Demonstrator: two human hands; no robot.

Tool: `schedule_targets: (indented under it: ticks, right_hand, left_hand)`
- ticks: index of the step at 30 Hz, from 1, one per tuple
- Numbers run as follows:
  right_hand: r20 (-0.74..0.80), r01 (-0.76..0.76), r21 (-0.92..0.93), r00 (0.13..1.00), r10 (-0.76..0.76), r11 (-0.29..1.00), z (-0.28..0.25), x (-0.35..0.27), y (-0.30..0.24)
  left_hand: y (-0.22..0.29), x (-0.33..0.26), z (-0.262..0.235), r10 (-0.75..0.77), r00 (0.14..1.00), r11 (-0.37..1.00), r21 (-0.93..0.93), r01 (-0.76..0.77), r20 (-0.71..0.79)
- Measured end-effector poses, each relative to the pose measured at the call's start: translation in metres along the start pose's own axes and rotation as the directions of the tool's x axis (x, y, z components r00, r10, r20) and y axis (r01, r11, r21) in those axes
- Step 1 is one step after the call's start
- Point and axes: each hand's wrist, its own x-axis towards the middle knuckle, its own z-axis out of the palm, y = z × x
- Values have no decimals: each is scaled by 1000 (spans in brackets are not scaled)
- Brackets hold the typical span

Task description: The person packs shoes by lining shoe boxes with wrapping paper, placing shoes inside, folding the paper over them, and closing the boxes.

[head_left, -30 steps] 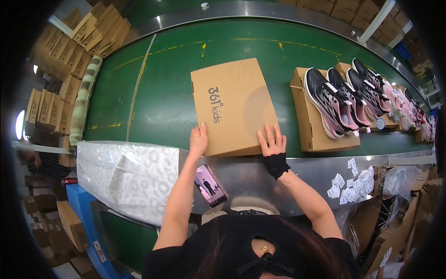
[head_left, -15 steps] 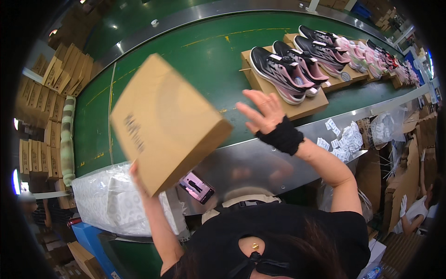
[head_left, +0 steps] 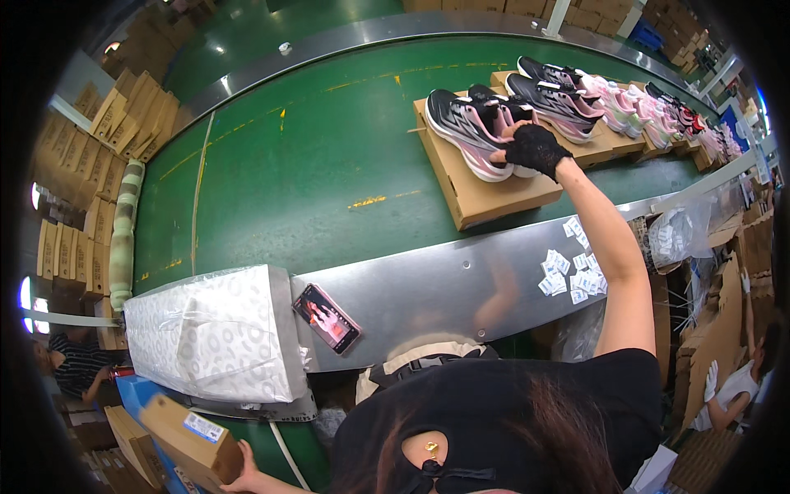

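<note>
At the lower left, my left hand (head_left: 243, 471) grips the end of a brown cardboard shoebox (head_left: 183, 436) that has a white and blue label. It is held low, beside other boxes below the belt's near edge. My right hand (head_left: 533, 150), in a black fingerless glove, reaches out to a pair of black and pink sneakers (head_left: 465, 123). Its fingers close on their heel ends and cover part of them. The sneakers rest on a flat brown shoebox (head_left: 494, 200) on the green conveyor belt (head_left: 329, 156).
More sneakers (head_left: 625, 107) on boxes line the belt to the right. On the steel ledge (head_left: 420, 288) lie a phone (head_left: 327, 319), white sachets (head_left: 576, 272) and a plastic-wrapped stack of patterned paper (head_left: 214, 333). Shoeboxes (head_left: 70, 255) are stacked at left. Another person (head_left: 732, 387) is at far right.
My left hand has carried the shoebox from above the belt down to the lower left. My right hand has moved from the air onto the heels of the black and pink sneakers.
</note>
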Motion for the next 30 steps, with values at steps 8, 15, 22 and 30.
schedule_targets:
  ticks: [8,15,22,30]
  right_hand:
    - [-24,362,518,912,-410,775,-13,-53,-33]
    - [-43,826,-88,555,-831,556,87,-134,-91]
    - [-72,534,430,824,-561,728,88,-108,-73]
    - [-332,183,-22,926,-180,983,210,-25,-44]
  left_hand:
    - [-64,-18,62,-245,926,941,299,156,287]
    - [-202,-117,183,-477,378,700,603,-384,794]
    - [-268,-261,239,-323,-452,624,-172,-762,831]
    - [-288,-268,252,-487,-431,663,0,-748,760]
